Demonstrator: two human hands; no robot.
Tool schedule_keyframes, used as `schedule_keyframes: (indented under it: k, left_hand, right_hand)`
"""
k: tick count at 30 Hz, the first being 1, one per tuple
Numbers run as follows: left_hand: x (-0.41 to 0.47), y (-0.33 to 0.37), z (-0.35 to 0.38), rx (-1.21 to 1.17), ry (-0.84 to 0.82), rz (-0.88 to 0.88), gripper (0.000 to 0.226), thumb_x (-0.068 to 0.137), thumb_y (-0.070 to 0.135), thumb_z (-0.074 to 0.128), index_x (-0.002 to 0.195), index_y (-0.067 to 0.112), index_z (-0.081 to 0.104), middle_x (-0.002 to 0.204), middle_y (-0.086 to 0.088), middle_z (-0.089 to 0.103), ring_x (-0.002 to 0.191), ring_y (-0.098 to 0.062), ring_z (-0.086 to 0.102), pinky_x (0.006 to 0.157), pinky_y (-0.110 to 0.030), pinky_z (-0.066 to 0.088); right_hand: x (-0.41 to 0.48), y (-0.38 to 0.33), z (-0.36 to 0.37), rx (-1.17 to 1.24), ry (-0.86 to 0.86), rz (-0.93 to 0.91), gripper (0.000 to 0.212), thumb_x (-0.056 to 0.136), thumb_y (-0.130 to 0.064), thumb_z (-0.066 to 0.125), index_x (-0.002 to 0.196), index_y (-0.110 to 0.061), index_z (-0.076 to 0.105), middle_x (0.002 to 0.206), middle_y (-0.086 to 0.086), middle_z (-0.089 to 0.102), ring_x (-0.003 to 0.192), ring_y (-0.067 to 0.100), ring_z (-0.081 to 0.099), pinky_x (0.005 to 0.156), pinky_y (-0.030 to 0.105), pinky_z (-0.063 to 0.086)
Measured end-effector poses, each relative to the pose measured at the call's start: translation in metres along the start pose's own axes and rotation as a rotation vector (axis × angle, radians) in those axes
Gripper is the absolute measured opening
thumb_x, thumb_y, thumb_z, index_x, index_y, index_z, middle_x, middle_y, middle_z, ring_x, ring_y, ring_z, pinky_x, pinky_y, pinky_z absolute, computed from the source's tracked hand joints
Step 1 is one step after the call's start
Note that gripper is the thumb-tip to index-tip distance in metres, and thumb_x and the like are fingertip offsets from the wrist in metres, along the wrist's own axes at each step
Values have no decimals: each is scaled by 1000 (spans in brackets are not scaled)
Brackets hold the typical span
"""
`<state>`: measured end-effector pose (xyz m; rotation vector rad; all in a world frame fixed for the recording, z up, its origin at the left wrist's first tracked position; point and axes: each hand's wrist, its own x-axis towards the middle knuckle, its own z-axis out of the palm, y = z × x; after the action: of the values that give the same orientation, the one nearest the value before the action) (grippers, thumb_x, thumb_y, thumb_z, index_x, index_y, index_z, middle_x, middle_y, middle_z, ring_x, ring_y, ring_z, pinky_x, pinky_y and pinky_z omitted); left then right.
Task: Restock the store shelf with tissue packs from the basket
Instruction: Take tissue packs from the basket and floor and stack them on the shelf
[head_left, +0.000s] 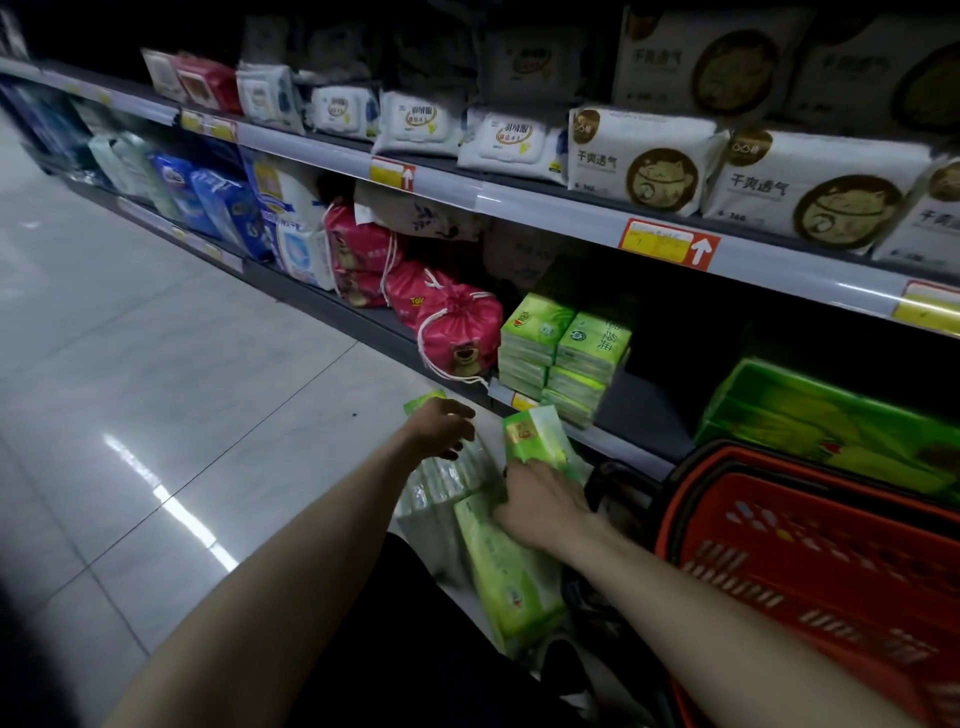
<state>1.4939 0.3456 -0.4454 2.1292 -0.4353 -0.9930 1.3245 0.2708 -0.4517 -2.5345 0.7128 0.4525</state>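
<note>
Several green tissue packs lie in a heap (483, 525) on the floor in front of the bottom shelf (639, 415). My right hand (545, 501) grips one upright green pack (535, 436) at its lower end. My left hand (441, 428) hovers over the heap with fingers loosely curled; a small green pack (422, 401) peeks out behind it, and I cannot tell whether the hand holds it. Two stacks of green packs (566, 353) stand on the bottom shelf. The red basket (810, 561) stands at the right, next to my right forearm.
A large green multipack (831, 431) sits on the bottom shelf behind the basket. Pink drawstring bags (457, 332) lie left of the green stacks. White packs fill the upper shelf (675, 156). Shiny tiled floor (156, 415) stretches to the left.
</note>
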Motion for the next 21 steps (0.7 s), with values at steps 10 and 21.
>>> schedule_keyframes:
  k: [10, 21]
  left_hand:
    - [1, 12, 28, 354, -410, -211, 32, 107, 20, 45, 132, 4, 58, 97, -15, 65, 73, -27, 61, 72, -35, 51]
    - [17, 12, 49, 514, -461, -274, 40, 103, 17, 47, 137, -3, 53, 88, -22, 65, 81, -38, 64, 99, -59, 52]
  right_hand:
    - [-4, -22, 55, -184, -227, 206, 110, 102, -58, 50, 159, 12, -13, 169, 34, 16, 156, 46, 23, 124, 52, 30]
    - [-18, -13, 102, 121, -44, 321, 131, 87, -26, 75, 159, -8, -33, 167, 29, 2, 156, 51, 10, 123, 59, 25]
